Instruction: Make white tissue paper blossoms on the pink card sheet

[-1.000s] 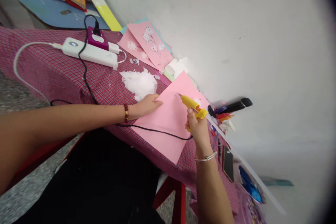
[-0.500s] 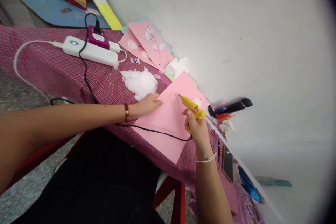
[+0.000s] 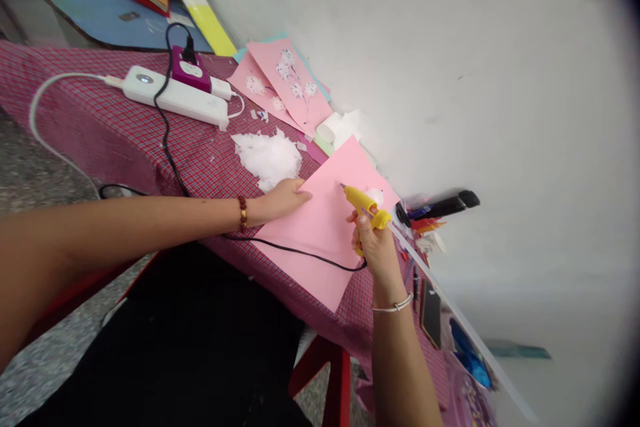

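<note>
Crowding is the main danger on the cloth-covered tabletop (image 3: 200, 153), since the sheet lies aslant along its near edge, where a bump from the lap could shift it. This pink sheet (image 3: 310, 227) is pinned only at its left edge by the left hand (image 3: 283, 201), thumb on top and fingers partly hidden; should that grip ease, the free side could swing. The long white glue stick (image 3: 450, 303) juts far behind the gun, so a twist of the wrist could sweep it into the dark flat object (image 3: 431, 313) and the clutter around it. Loose white fluff (image 3: 270, 157) sits just beside the left hand and could cling to stray glue. The right hand (image 3: 373, 240) is wrapped around the handle of the yellow glue gun (image 3: 360, 199); its black cord (image 3: 300, 250) crosses the sheet and passes by the left forearm, so a tug could jerk the aim. Whether the nozzle (image 3: 343, 185) touches the paper I cannot tell; if hot, it could burn the left thumb, which is near.

For room, the wall (image 3: 450, 80) closes off the far side. Uncovered cloth lies between the white power unit (image 3: 175, 95) and the fluff. The sheet's lower half is bare apart from the cord, while a white tuft (image 3: 375, 196) occupies its upper right, partly behind the gun.
</note>
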Motion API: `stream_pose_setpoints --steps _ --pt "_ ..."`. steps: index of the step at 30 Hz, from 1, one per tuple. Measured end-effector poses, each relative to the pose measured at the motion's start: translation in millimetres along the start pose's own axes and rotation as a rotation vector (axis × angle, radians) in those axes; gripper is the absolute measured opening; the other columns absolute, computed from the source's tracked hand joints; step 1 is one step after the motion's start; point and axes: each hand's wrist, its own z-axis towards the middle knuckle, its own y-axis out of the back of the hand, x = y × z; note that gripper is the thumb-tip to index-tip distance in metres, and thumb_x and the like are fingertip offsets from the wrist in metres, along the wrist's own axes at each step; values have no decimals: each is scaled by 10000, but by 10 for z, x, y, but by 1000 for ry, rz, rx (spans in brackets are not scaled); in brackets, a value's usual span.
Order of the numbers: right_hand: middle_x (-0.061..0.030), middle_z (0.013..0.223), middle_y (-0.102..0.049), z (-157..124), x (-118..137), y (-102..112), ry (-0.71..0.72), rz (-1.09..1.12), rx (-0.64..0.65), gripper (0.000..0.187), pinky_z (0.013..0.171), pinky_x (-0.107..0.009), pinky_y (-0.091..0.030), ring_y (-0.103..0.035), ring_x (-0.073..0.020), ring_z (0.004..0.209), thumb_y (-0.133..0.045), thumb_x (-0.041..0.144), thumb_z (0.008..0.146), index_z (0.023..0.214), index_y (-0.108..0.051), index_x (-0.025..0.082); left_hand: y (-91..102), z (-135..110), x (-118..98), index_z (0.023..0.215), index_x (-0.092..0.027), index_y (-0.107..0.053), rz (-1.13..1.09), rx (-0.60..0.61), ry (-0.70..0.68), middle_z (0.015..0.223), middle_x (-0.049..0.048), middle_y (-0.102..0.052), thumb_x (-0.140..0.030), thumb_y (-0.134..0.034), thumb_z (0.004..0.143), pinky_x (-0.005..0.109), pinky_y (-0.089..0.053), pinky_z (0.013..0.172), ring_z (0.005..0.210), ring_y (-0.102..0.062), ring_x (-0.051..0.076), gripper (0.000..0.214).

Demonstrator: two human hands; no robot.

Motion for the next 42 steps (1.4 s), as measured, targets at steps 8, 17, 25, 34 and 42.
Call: stream_pose_setpoints --steps 8,17,25,34,42 --pt "88 521 -417 5 -11 -72 -20 103 -63 413 385 -197 -274 -347 -60 400 -617 562 765 916 -541 185 -11 16 40 790 -115 -574 136 -2 -40 664 21 -559 -244 -527 779 214 -328 457 549 -484 113 138" --pt "75 592 -456 1 -89 -157 115 52 -285 313 435 -222 -354 -414 -84 449 -557 484 812 931 -512 198 18 -1 3 1049 -127 -553 400 -220 -401 1023 87 -585 -161 -505 750 345 -458 837 939 -544 196 305" --pt "-14 833 -578 78 -276 -247 385 -289 -494 250 656 -301 -447 -536 -154 704 -591 381 806 946 -546 178 -638 -821 -489 884 -147 -559 -85 619 153 650 -6 -556 -480 -368 906 203 -365 449 482 -460 82 384" --pt "-31 853 -533 64 -374 -263 510 -437 -519 104 672 -315 -439 -529 -180 777 -538 267 846 915 -525 189 -1042 -1020 -267 591 -165 -425 -323 426 189 472 -60 -338 -629 -365 884 198 -205 407 408 -269 48 552" --pt "-57 876 -542 34 -401 -358 369 -445 -434 156 623 -306 -414 -523 -197 760 -424 166 814 935 -519 190 -1048 -955 -263 533 -187 -319 -447 257 244 431 -77 -279 -687 -448 821 201 -195 384 350 -230 37 591"
